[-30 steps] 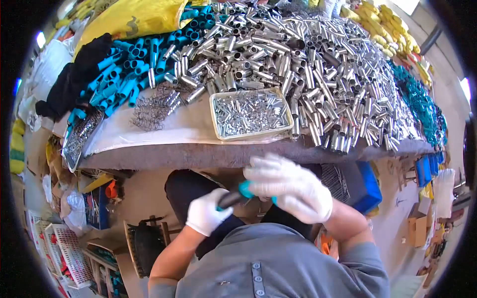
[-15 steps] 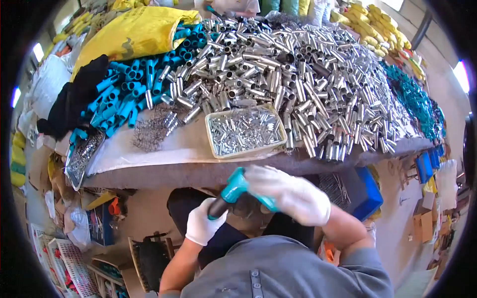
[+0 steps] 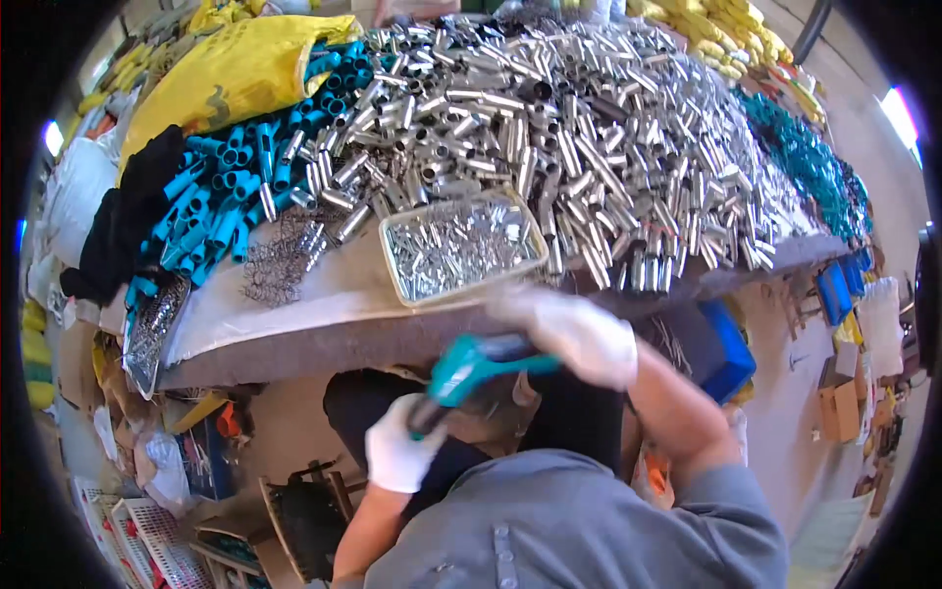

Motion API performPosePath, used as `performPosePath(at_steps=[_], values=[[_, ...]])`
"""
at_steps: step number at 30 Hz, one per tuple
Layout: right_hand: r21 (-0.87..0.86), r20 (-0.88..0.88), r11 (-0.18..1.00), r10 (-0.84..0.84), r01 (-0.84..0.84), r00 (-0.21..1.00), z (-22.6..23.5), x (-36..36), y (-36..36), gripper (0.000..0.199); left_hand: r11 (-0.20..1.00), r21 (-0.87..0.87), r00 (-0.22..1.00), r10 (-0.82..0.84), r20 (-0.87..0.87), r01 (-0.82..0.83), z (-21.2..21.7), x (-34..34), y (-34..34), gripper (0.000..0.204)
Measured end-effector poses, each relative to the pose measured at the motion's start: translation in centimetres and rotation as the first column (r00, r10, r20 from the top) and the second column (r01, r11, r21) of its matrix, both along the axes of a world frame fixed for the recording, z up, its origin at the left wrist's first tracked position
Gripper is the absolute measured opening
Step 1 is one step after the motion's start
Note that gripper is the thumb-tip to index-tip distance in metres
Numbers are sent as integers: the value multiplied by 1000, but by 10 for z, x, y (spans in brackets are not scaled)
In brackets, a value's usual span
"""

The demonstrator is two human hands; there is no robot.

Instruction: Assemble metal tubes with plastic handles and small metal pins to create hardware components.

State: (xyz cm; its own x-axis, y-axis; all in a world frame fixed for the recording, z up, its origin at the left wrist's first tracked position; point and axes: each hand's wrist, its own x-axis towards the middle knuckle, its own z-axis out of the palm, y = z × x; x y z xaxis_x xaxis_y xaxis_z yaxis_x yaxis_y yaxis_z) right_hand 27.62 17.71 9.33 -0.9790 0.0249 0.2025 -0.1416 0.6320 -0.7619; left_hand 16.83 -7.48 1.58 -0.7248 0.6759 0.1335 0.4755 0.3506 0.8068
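My left hand point(image 3: 397, 452), in a white glove, is closed round the dark lower end of a teal-and-black hand tool point(image 3: 461, 371). That tool is held over my lap, its teal arm pointing right. Just above the arm's right end is my right hand point(image 3: 584, 339), also gloved in white. Motion smears its fingers, and whether it touches the tool cannot be made out. Beyond the hands, a pale rectangular tub point(image 3: 542, 257) of small shiny metal parts sits at the table's near edge.
Silver metal tubes point(image 3: 589, 147) are heaped across the table point(image 3: 343, 306). Teal tubes point(image 3: 231, 182) lie left, under a yellow sack point(image 3: 235, 79) and beside a black cloth point(image 3: 128, 236). Thin wire springs point(image 3: 280, 270) lie left of the tub. A blue bin point(image 3: 721, 348) stands below the table's right side.
My right hand has moved up and a little left, off the tool's middle, showing a dark part there. The left hand keeps its grip. The whole view has shifted slightly.
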Motion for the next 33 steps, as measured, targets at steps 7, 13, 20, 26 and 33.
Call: performPosePath(at_steps=[7, 13, 20, 26, 33], values=[[673, -356, 654, -123, 345, 926, 29, -39, -22, 44, 929, -138, 919, -363, -154, 343, -13, 11, 14, 40], [843, -183, 505, 596, -188, 781, -5, -13, -28, 45, 806, -271, 844, -535, 44, 526, 11, -34, -10, 34], [-269, 217, 955, -66, 125, 974, -26, -2, -46, 43, 866, -456, 554, -488, -675, 206, 51, -69, 4, 29], [-265, -34, 956, -139, 125, 990, -15, -21, -57, 41, 721, 562, 588, 677, -443, -406, 35, -70, 36, 75], [-116, -71, 965, 230, -237, 971, -15, -43, -37, 56, 491, 727, 479, -548, 686, -480, 24, -67, 40, 47]])
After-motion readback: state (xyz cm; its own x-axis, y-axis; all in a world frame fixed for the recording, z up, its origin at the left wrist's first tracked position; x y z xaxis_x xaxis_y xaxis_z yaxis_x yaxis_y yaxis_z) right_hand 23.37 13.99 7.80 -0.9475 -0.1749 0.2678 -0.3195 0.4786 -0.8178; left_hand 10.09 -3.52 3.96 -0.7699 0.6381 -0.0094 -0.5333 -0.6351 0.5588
